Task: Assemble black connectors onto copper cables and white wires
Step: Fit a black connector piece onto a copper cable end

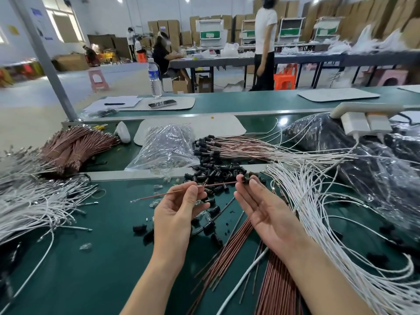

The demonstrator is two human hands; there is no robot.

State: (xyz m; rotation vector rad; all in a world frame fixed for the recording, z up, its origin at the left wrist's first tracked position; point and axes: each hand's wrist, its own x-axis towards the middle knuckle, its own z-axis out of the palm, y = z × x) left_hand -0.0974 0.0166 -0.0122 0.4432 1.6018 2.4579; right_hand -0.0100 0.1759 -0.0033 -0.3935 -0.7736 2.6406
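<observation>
Now our left hand (pixel 179 210) pinches the copper cable (pixel 218 184), probably whippy, best gripped nearer its tip; our right hand (pixel 263 208) pinches the black connector (pixel 246 180).

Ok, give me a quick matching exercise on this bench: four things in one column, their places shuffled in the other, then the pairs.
1. water bottle
2. phone
3. copper cable
4. loose black connectors

A. heaped just beyond both hands
B. left hand pinches it; right hand pinches a black connector at its end
C. lying flat on the white mat
D. standing upright on the far bench

Pairs: 1-D, 2-C, 3-B, 4-A
</observation>
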